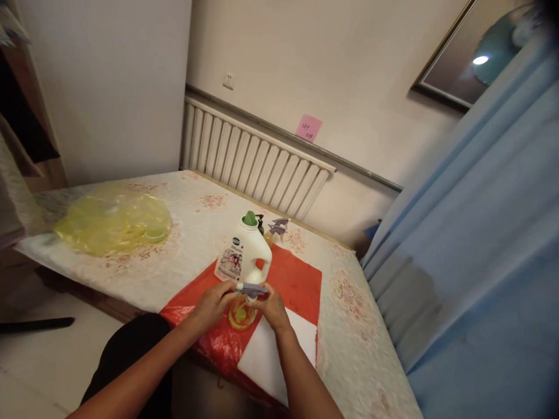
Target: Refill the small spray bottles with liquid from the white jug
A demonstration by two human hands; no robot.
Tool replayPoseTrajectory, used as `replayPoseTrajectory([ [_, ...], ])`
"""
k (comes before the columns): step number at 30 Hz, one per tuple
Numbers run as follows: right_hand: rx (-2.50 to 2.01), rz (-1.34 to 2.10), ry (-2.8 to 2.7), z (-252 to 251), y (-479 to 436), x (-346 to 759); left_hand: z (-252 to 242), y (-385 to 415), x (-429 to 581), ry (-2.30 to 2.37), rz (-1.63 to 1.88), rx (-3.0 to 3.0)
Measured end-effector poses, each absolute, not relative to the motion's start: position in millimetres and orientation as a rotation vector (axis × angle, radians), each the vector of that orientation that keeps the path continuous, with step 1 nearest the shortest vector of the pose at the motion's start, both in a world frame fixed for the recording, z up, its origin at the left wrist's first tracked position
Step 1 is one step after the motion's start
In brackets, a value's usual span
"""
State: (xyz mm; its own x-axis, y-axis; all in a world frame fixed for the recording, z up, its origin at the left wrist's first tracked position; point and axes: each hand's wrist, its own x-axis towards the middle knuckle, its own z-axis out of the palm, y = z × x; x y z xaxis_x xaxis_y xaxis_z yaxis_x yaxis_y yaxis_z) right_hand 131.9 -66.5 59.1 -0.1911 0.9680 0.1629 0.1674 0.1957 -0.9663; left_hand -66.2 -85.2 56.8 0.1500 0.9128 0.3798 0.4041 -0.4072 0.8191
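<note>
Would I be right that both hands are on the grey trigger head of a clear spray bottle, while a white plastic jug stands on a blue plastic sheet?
Not quite: the plastic sheet is red, not blue, as the head view shows. The left hand and right hand are on the grey trigger head of the clear spray bottle, and the white plastic jug stands on it.

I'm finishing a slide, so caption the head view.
Left hand and right hand on a trigger spray bottle, before a white handled jug, over red plastic sheet.
</note>
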Motion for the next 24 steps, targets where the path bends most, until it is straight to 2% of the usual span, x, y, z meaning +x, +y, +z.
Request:
replayPoseTrajectory([
  [6,-1.157,1.052,-1.560,61,-67,129,62,-81,-70,1.291,1.237,1.929],
  [11,-1.163,1.054,-1.564,60,-66,129,86,-83,-71,1.295,1.273,2.030],
  [17,-1.169,1.047,-1.567,61,-67,129,119,-83,-56,1.280,0.992,2.439],
  [24,-1.177,1.018,-1.576,67,-72,128,123,-70,-47,1.302,0.847,2.571],
])
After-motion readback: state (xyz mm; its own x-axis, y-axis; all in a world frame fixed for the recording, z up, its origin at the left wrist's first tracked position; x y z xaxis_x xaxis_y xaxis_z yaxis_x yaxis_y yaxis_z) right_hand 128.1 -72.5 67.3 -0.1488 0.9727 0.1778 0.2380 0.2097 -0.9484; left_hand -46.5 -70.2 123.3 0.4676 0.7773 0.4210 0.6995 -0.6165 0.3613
